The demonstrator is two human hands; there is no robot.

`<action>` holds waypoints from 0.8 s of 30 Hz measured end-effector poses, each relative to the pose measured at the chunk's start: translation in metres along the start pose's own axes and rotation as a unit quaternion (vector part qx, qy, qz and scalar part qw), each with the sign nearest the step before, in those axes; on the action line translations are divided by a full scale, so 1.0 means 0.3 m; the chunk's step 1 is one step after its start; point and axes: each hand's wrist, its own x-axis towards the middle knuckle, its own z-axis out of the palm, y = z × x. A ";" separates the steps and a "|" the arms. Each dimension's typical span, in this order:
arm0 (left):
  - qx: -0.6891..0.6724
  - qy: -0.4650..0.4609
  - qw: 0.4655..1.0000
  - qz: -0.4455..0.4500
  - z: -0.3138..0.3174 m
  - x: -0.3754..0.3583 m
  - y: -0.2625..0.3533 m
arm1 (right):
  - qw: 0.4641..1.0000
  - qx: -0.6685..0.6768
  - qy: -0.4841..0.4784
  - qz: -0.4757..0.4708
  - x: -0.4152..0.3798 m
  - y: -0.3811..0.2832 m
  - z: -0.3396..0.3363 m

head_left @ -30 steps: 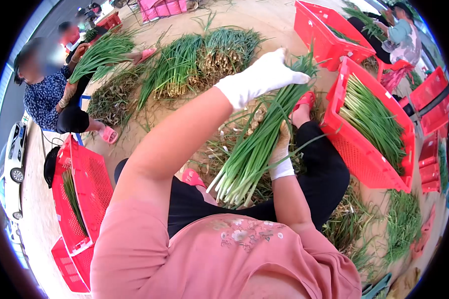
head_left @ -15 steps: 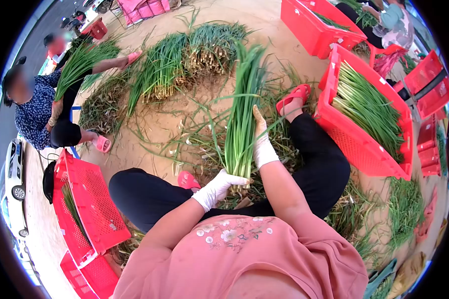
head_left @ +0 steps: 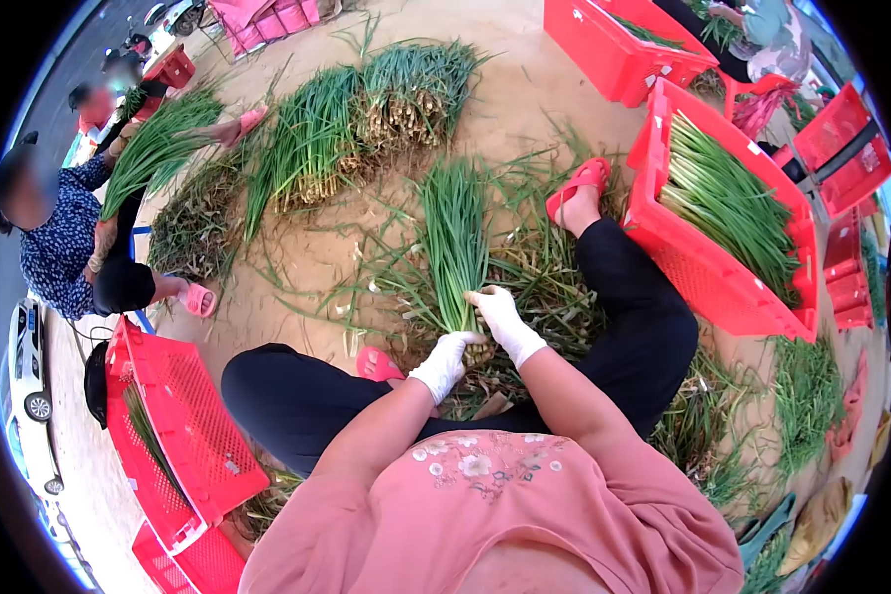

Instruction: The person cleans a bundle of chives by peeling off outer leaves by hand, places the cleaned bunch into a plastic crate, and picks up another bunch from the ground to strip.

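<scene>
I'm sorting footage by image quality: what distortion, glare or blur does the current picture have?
Head view: strong fisheye bending, black corners, bluish fringe at the rim. Head view: ground beside the white car looks washed out. Head view: the left-side seated person's face is blurred. Head view: left hand, right hand and bunch look fairly clear.
</scene>
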 end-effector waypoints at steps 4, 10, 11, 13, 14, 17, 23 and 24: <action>-0.053 -0.075 0.996 0.010 0.020 -0.059 0.036 | 0.953 0.276 -0.043 0.114 -0.048 -0.027 -0.061; -0.085 -0.106 0.991 -0.006 0.009 0.006 0.016 | 0.981 0.187 -0.007 0.056 -0.085 -0.038 -0.083; -0.107 -0.101 0.989 -0.010 -0.011 0.034 0.009 | 0.990 0.139 0.008 0.020 -0.121 -0.058 -0.080; -0.132 -0.106 0.985 -0.020 -0.023 0.037 0.028 | 0.992 -0.021 0.041 -0.121 -0.127 -0.042 -0.059; -0.155 -0.107 0.982 -0.033 -0.031 0.037 0.033 | 0.981 -0.069 0.049 -0.173 -0.138 -0.027 -0.049; -0.203 -0.092 0.975 -0.010 -0.035 0.026 0.072 | 0.988 0.022 -0.027 -0.151 -0.236 -0.088 -0.048; -0.120 -0.058 0.991 0.003 -0.053 0.030 0.072 | 0.951 0.292 0.021 -0.101 -0.205 -0.146 -0.210; -0.062 -0.040 0.997 0.021 -0.045 0.033 0.054 | 0.966 0.258 -0.013 -0.016 -0.183 -0.122 -0.221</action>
